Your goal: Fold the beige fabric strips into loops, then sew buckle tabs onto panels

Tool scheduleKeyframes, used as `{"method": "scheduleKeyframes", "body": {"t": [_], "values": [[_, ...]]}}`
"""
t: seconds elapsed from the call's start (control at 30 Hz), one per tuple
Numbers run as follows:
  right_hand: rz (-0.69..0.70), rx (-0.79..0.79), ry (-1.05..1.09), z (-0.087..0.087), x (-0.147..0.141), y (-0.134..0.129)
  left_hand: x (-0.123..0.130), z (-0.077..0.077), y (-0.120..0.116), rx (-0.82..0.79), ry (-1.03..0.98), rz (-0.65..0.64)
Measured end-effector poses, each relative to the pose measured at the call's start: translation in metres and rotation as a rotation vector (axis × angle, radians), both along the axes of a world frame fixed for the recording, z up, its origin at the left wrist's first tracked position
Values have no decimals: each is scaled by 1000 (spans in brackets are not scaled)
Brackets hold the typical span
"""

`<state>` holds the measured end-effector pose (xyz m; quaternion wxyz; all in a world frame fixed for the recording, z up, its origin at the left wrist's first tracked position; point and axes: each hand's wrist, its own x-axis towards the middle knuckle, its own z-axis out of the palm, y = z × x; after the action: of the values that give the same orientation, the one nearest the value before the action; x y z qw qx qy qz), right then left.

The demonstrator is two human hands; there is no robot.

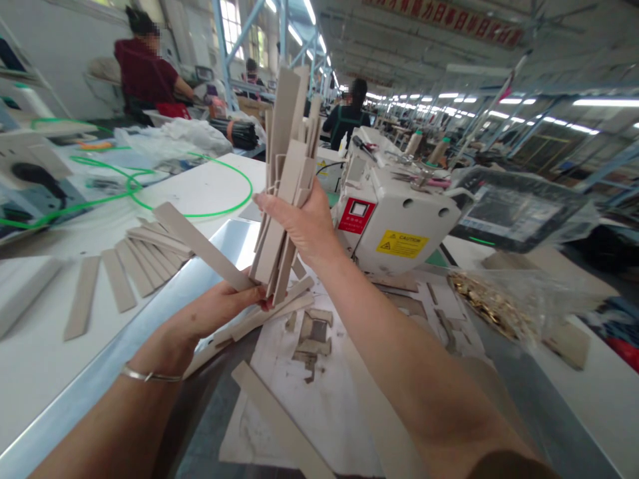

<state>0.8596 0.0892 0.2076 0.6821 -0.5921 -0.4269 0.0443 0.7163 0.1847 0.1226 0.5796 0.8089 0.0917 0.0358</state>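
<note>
My right hand (304,223) is wrapped round an upright bundle of flat beige strips (287,173), its thumb across the front. Below and to the left, my left hand (239,299) is closed at the bundle's lower end, with one beige strip (200,246) slanting up and left from its fingers. Several more strips (142,266) lie fanned out on the white table (44,372) at the left. Under my hands a few loose strips (272,319) rest near the metal edge, and another strip (282,422) lies across the stained white sheet (249,432).
A white machine (394,219) with a caution label stands just beyond my right hand. A screen wrapped in plastic (514,209) and a bag of gold-coloured pieces (492,309) are at the right. Green tubing (219,213) loops over the left table. Other people sit farther back.
</note>
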Motion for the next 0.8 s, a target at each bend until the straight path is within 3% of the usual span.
{"method": "scheduleKeyframes", "body": {"t": [0.23,0.4,0.63,0.8], "values": [[132,-66,36,-12,-15,-26,1,6,-11,33,46,102],[250,-139,205,-30,-22,-37,1,14,-28,158,264,49],[172,-155,244,-39,-18,-54,5,16,-52,414,266,82],[339,-210,434,-42,-10,-68,10,21,-57,272,415,-105]]}}
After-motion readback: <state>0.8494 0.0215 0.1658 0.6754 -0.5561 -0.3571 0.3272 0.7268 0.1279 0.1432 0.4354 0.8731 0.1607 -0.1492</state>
